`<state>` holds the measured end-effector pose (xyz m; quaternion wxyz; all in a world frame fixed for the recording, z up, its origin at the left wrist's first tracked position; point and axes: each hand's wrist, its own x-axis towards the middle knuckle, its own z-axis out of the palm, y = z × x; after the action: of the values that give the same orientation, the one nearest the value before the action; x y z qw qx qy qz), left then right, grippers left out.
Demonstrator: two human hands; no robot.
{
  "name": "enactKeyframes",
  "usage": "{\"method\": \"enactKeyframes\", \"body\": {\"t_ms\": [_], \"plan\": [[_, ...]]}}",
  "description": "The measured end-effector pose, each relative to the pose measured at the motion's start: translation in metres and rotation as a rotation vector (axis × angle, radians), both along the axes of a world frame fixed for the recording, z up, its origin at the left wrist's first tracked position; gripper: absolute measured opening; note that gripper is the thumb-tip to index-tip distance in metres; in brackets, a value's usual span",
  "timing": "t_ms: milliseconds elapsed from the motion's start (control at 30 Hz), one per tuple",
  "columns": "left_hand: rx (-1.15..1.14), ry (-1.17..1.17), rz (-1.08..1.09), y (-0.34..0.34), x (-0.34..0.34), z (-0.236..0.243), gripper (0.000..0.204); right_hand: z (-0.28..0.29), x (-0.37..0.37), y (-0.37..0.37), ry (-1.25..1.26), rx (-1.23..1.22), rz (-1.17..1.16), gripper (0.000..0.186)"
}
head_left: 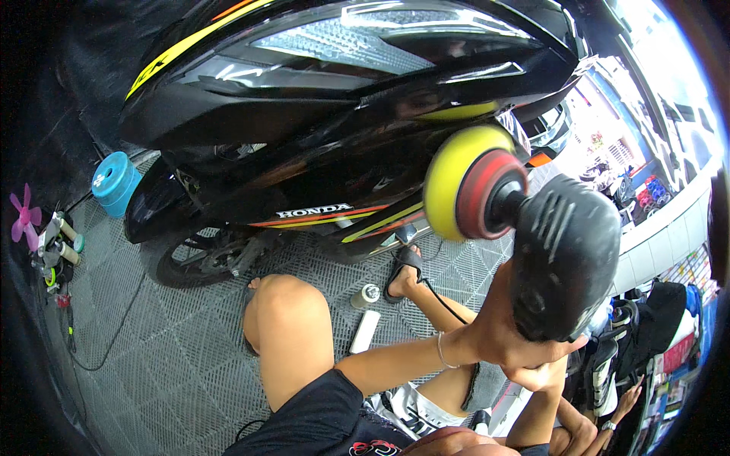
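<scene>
A black power polisher is held up at the right, its yellow foam pad on a red backing plate turned toward the side of a black motor scooter. The pad overlaps the lower body panel in view; whether it touches, I cannot tell. My left hand, with a thin bracelet at its wrist, is closed around the polisher's body from below. Close beside it, my right hand is closed at the tool's rear end, its grip partly hidden by the tool. A grey cloth lies by my leg.
A small bottle and a white bottle are on the grey grid floor. At the left are a blue tub, a pink fan and other tools with cords. Another person's hand shows at lower right.
</scene>
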<state>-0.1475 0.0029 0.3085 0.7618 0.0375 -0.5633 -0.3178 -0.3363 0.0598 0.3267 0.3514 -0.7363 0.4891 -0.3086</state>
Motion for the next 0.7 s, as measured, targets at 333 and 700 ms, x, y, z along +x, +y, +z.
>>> {"method": "enactKeyframes", "body": {"t_ms": [333,700], "plan": [[-0.061,-0.101,0.181,0.014,-0.036,-0.054,0.039,0.006,0.008,-0.001,-0.014,-0.062,-0.005,0.079],[0.209,0.103,-0.299,-0.012,-0.001,0.005,0.064,-0.024,0.046,0.008,-0.352,0.132,-0.182,0.090]]}}
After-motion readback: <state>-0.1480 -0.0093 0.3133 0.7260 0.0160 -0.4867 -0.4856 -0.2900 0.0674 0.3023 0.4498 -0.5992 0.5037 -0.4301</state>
